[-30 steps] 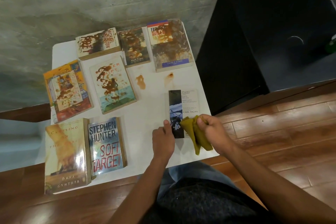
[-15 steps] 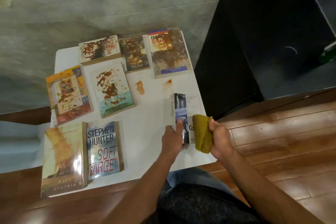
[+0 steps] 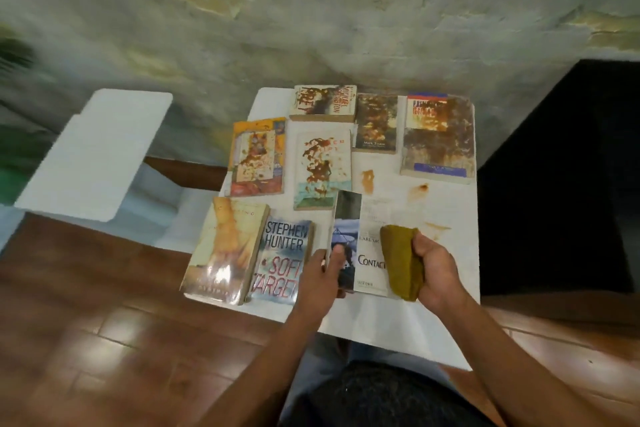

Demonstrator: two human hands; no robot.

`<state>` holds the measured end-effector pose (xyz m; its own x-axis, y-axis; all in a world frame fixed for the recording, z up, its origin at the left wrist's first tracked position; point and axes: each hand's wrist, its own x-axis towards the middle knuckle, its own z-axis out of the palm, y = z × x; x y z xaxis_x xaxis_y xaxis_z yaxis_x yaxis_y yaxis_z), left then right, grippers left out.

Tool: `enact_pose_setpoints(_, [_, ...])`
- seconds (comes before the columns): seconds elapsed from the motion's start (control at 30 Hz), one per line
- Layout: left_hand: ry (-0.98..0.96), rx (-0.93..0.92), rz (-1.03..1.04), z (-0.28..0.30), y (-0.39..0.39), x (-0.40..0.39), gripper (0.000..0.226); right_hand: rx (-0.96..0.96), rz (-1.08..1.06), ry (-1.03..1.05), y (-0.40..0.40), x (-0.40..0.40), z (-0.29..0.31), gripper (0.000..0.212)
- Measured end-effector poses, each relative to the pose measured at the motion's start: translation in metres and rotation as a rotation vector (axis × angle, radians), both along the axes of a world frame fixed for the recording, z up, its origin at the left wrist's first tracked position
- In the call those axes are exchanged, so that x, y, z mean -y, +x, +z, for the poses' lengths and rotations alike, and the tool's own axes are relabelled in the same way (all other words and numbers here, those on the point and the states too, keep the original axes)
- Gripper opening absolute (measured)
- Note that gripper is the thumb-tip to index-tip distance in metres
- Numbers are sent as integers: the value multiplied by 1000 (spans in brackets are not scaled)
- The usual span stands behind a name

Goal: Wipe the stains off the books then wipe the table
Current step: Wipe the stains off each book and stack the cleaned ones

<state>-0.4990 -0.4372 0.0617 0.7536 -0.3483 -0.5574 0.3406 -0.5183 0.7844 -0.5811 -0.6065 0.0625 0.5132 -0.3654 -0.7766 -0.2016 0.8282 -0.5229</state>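
A white desk (image 3: pixel 450 333) stands against a rough grey-green wall (image 3: pixel 311 10), over a floor of reddish-brown wood planks (image 3: pixel 86 340). A black cabinet (image 3: pixel 571 184) sits just beside the desk's right edge, and a white chair (image 3: pixel 93 156) stands well apart to the left.

Eight books lie on the desk. Along the far edge: a Michael Crichton paperback (image 3: pixel 323 104) streaked with brown, a dark Mark Twain book (image 3: pixel 375 123) beside it, and at the far right the largest, a heavily stained book with a blue band (image 3: pixel 438 139). In the middle row are an orange-bordered book (image 3: pixel 258 156) and a pale book with brown splatter (image 3: pixel 323 168). Near the front left lie a tan book (image 3: pixel 225 250) and, touching its right side, the Stephen Hunter paperback (image 3: pixel 282 260); neither shows clear stains.

The Contact book (image 3: pixel 363 239) is toward the front, just right of the Hunter paperback, with its left edge tilted up off the desk. The left hand (image 3: pixel 320 279) grips that raised edge, thumb curled over the cover. The right hand (image 3: pixel 434 270) is curled round a folded mustard-yellow cloth (image 3: pixel 403 262), which presses on the book's right part.

Three brown stains (image 3: pixel 367 180) mark the bare desk beyond and to the right of that book.
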Motion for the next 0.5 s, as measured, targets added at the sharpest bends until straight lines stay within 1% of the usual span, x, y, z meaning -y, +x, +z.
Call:
enact_pose_setpoints(0.13, [-20,-22,103,7,15,-36,42,63,136,88,25,-25,12,33])
enact_pose_setpoints(0.2, [-16,-49,149,8,21,-56,43,83,197,101,35,-41,17,33])
enact_pose_setpoints(0.33, [-64,-148,232,10,26,-84,47,81,276,66,48,-68,19,34])
enact_pose_setpoints(0.43, [-97,-254,226,8,33,-101,58,41,291,26,53,-87,22,33])
enact_pose_setpoints(0.5, [-117,-296,234,5,36,-110,59,8,280,5,55,-99,23,32])
